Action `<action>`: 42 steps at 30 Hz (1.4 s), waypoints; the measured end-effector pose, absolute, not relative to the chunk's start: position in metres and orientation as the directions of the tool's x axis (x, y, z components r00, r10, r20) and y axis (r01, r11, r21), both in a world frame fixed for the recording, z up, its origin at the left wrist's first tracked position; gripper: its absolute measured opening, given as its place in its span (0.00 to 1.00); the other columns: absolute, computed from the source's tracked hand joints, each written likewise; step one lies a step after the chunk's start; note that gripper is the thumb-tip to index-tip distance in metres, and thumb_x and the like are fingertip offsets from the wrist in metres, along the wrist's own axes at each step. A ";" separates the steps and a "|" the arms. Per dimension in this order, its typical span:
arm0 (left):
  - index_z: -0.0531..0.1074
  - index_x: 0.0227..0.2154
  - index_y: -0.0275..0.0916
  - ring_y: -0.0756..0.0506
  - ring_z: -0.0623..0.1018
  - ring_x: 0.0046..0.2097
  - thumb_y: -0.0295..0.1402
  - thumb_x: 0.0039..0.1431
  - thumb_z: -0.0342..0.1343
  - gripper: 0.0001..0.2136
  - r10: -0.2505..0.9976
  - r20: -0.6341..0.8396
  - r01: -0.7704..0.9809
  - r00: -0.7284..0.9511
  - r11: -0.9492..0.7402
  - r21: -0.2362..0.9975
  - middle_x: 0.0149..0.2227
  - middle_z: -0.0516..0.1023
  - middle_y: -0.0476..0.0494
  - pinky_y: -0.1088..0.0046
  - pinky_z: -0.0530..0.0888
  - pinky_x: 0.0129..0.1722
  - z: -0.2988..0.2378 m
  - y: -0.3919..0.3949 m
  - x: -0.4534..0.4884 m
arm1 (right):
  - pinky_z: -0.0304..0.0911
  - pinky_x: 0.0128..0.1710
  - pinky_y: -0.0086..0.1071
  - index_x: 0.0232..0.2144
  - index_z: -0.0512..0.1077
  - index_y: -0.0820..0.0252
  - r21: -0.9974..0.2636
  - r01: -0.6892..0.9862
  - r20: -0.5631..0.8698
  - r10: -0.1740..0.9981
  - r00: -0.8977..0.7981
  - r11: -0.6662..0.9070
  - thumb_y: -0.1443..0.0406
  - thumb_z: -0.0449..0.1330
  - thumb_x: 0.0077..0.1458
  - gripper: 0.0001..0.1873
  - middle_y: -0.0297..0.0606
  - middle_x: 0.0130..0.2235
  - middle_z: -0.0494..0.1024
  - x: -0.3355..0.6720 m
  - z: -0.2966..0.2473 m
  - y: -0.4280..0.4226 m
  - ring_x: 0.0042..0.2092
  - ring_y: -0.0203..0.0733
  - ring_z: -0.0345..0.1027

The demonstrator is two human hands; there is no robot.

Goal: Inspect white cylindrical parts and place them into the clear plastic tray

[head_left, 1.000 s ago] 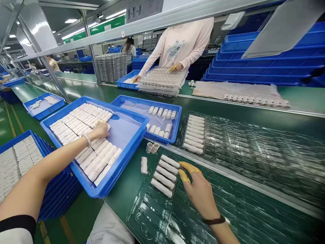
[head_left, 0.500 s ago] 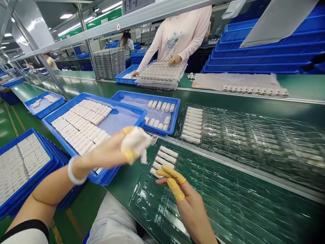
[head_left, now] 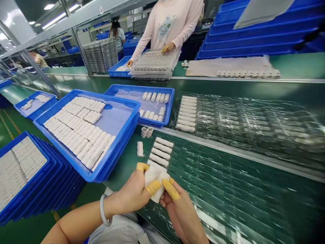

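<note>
- Soft white roll, pressed somewhat flat, sits between both hands low in the view, above the near part of a clear plastic blister tray lying on the green conveyor belt.
- Left hand, a pale bangle at its wrist, is closed on the roll's left side, pinching it between thumb and forefinger, both in yellow rubber finger cots.
- Right hand is closed on the right side, with a cotted thumb pressing in and the other fingers curled beneath.
- Step in hand looks like handling one roll on its own, shaping or checking it, beside the five loaded pockets of the blister tray.
- Next move, by the look of it, calls for a light, even hold, since the padding seems to dent easily, then square placement against the row of white rolls.
- Blue plastic tray, lined with thin film, holds tight ranks of matching rolls to the left.
- Two small white cups and a lone upright-lying roll stand just past the hands.
- Co-worker's hand rests on a stack of clear trays across the belt.
</note>
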State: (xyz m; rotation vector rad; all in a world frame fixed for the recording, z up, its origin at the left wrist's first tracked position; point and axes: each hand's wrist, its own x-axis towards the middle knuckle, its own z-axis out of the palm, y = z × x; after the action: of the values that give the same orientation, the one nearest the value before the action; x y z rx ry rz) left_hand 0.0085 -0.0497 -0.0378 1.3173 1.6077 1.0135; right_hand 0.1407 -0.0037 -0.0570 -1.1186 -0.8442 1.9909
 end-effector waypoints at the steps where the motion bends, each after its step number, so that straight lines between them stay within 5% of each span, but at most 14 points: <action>1: 0.66 0.47 0.33 0.41 0.76 0.46 0.39 0.67 0.50 0.14 0.988 -0.077 0.326 -0.132 0.117 0.938 0.48 0.72 0.32 0.59 0.74 0.49 -0.039 -0.049 0.007 | 0.54 0.19 0.26 0.26 0.73 0.62 -0.814 -0.255 -0.418 0.830 -0.369 -0.523 0.43 0.73 0.36 0.30 0.30 0.21 0.66 0.142 -0.057 -0.004 0.22 0.31 0.54; 7: 0.74 0.47 0.38 0.42 0.77 0.48 0.42 0.65 0.58 0.14 0.993 0.111 0.263 -0.035 -0.098 0.960 0.45 0.79 0.39 0.66 0.72 0.50 -0.041 -0.041 -0.010 | 0.69 0.30 0.31 0.42 0.77 0.57 -0.997 -0.064 0.063 0.977 -0.206 0.050 0.54 0.66 0.55 0.17 0.39 0.37 0.81 0.148 -0.065 -0.010 0.32 0.39 0.71; 13: 0.77 0.49 0.41 0.40 0.75 0.56 0.35 0.62 0.62 0.13 0.970 0.244 0.282 -0.005 -0.233 0.931 0.51 0.79 0.38 0.63 0.70 0.57 -0.046 -0.040 -0.021 | 0.73 0.48 0.34 0.50 0.75 0.54 -0.854 0.114 0.484 0.855 -0.186 0.508 0.64 0.61 0.63 0.13 0.40 0.48 0.81 0.150 -0.063 -0.012 0.48 0.42 0.76; 33: 0.76 0.51 0.41 0.41 0.77 0.53 0.32 0.63 0.60 0.14 0.955 0.294 0.406 0.040 -0.284 0.869 0.50 0.80 0.39 0.63 0.74 0.53 -0.039 -0.039 -0.016 | 0.76 0.49 0.36 0.56 0.73 0.52 -0.801 0.231 0.530 0.834 -0.153 0.552 0.64 0.59 0.65 0.18 0.42 0.51 0.79 0.153 -0.056 -0.013 0.49 0.43 0.77; 42: 0.76 0.50 0.41 0.41 0.77 0.52 0.31 0.63 0.59 0.13 0.958 0.281 0.420 0.062 -0.280 0.863 0.49 0.80 0.38 0.64 0.75 0.52 -0.038 -0.039 -0.015 | 0.77 0.50 0.37 0.63 0.66 0.50 -0.656 0.293 0.701 0.705 -0.104 0.696 0.69 0.59 0.64 0.26 0.40 0.53 0.80 0.148 -0.067 -0.011 0.51 0.45 0.78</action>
State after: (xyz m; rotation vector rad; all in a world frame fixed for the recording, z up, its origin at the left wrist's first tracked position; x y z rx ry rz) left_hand -0.0151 -0.0390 -0.0382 1.7610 1.3773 1.1857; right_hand 0.1479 -0.0112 -0.0667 -0.8116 -1.6905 0.4219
